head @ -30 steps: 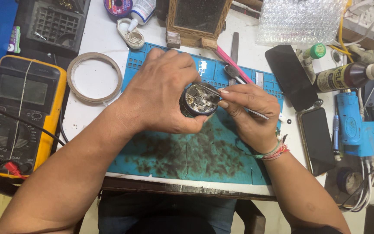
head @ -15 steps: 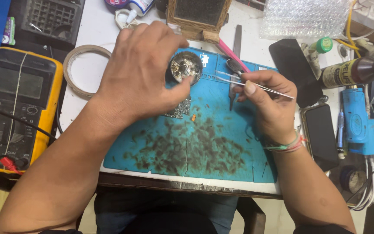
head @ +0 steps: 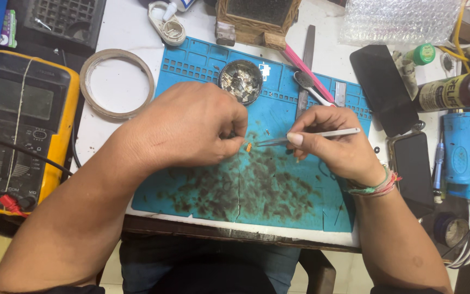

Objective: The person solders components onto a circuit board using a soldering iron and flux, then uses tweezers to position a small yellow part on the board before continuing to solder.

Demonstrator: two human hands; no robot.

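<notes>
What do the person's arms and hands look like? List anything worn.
Both forearms are bare, with no sleeves and no gloves. The right hand has a band of coloured threads, green, pink and pale, around its wrist. The left hand wears nothing, no ring or watch showing.

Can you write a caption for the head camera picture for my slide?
Right hand holds tweezers toward a tiny orange part beside the left hand on a blue mat.
</notes>
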